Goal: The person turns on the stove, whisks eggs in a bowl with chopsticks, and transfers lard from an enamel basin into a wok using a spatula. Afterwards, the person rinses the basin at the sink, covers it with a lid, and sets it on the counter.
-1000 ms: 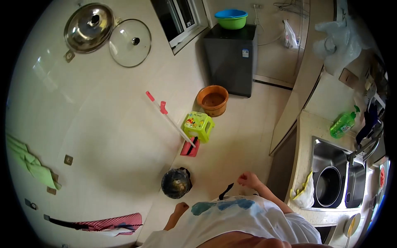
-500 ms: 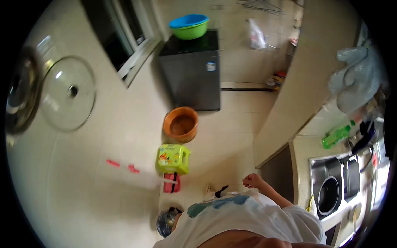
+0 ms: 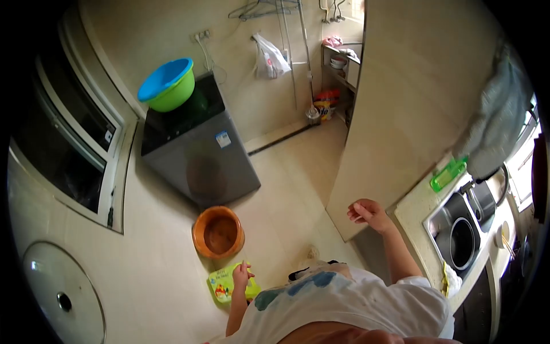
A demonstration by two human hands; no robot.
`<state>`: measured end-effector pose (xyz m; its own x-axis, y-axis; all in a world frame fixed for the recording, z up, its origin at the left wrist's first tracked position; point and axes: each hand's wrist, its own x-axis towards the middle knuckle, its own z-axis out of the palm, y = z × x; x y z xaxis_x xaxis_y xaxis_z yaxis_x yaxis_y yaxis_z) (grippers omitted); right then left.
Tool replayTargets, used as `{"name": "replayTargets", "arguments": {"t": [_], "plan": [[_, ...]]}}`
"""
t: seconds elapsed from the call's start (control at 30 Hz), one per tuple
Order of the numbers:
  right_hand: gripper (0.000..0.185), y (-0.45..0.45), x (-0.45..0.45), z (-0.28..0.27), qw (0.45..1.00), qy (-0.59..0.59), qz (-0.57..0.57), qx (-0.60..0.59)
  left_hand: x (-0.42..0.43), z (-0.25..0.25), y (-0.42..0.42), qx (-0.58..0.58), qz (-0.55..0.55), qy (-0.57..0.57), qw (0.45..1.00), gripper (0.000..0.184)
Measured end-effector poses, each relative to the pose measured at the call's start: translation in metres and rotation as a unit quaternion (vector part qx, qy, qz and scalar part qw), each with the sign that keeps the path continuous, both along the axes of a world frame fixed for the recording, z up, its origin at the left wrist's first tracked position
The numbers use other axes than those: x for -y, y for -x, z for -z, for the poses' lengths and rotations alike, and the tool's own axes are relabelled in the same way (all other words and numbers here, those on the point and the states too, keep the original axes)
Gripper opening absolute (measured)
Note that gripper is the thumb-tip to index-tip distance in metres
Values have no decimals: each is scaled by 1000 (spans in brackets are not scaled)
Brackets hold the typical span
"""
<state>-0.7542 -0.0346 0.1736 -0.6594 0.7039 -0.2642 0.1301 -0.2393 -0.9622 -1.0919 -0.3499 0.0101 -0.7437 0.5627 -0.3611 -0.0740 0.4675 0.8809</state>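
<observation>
My left hand (image 3: pixel 242 275) is held over the green step stool (image 3: pixel 222 285), its fingers partly spread and nothing in them. To the right, my right hand (image 3: pixel 366 213) hangs in the air near the wall and counter, fingers loosely curled but apart, and empty. Just above the stool on the floor stands a brown wooden bucket (image 3: pixel 219 233). A grey washing machine (image 3: pixel 200 155) is beyond it, with a blue basin (image 3: pixel 166 79) nested in a green one (image 3: pixel 173 96) on top.
At the right, a counter (image 3: pixel 413 226) holds a sink with a dark pot (image 3: pixel 458 243) and a green soap bottle (image 3: pixel 448 175). A wall edge (image 3: pixel 395 114) juts between counter and back room. A white bag (image 3: pixel 269 59) hangs at the back; a glass lid (image 3: pixel 63 301) is lower left.
The view has turned and moved forward, so the washing machine and bucket look nearer. My left hand has come up into view over the stool. My right hand is raised higher.
</observation>
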Motion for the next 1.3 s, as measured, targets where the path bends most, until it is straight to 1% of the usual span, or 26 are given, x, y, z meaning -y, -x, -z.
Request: {"name": "replayTargets", "arguments": {"t": [0.03,0.1,0.13,0.2,0.23,0.27,0.3,0.33,0.4,0.47,0.5,0.6,0.63,0.67,0.7,0.73,0.83,0.87,0.93,1.0,1.07,1.13,1.2,1.27,1.3], "plan": [[35,4,-15,2,1000,-5,16,-12,-25,1,7,-7,1,-6,1000,37],[36,17,-40,11,999,-12,38,-19,-62,-2,13,44,33,15,998,37],[36,26,-51,14,999,-8,36,-22,-78,-7,15,41,30,18,999,37],[34,45,-72,17,998,27,34,-33,-113,-21,20,98,104,46,989,37],[34,56,-86,18,999,25,35,-34,-129,-27,27,81,142,54,985,38],[32,66,-98,18,999,22,8,-25,-146,-33,35,81,144,52,985,38],[31,76,-108,18,1000,22,-19,-13,-163,-39,42,77,138,41,987,38],[31,85,-118,18,1000,24,-17,-8,-178,-43,48,74,132,30,988,39],[29,107,-141,15,998,-41,-45,15,-207,-50,61,77,132,11,988,39],[29,133,-163,11,998,-40,-56,6,-241,-72,69,135,95,-44,985,39],[30,145,-174,10,997,-40,-66,-6,-255,-75,79,182,100,-69,976,39],[33,185,-206,11,997,-27,-71,-11,-306,-87,111,219,137,-95,961,37],[34,197,-216,12,996,-41,-74,-3,-324,-93,123,221,140,-91,961,37],[34,208,-224,14,997,-36,-69,0,-344,-98,136,219,176,-103,954,35],[35,220,-235,15,996,-42,-71,29,-364,-103,149,215,212,-116,946,33],[36,234,-249,15,995,-52,-70,56,-386,-106,162,216,219,-116,944,33],[38,271,-282,9,995,-41,-48,77,-446,-122,195,200,263,-119,936,30],[38,282,-294,4,995,-41,-38,78,-466,-129,203,186,287,-124,932,29],[36,302,-317,-5,995,-22,-56,78,-503,-133,227,134,367,-86,916,32],[38,316,-340,1,996,-25,-42,75,-535,-130,245,133,384,-82,910,34],[39,325,-362,6,994,-58,-28,92,-567,-126,256,133,398,-79,904,37],[38,327,-386,14,994,-40,-31,99,-598,-123,257,197,348,-95,911,36],[38,326,-410,21,993,-23,-40,104,-631,-125,251,208,363,-91,904,35],[38,322,-444,25,994,10,-11,106,-667,-121,245,211,377,-97,897,36],[38,318,-464,29,995,7,-8,104,-685,-118,242,180,406,-80,892,35]]}}
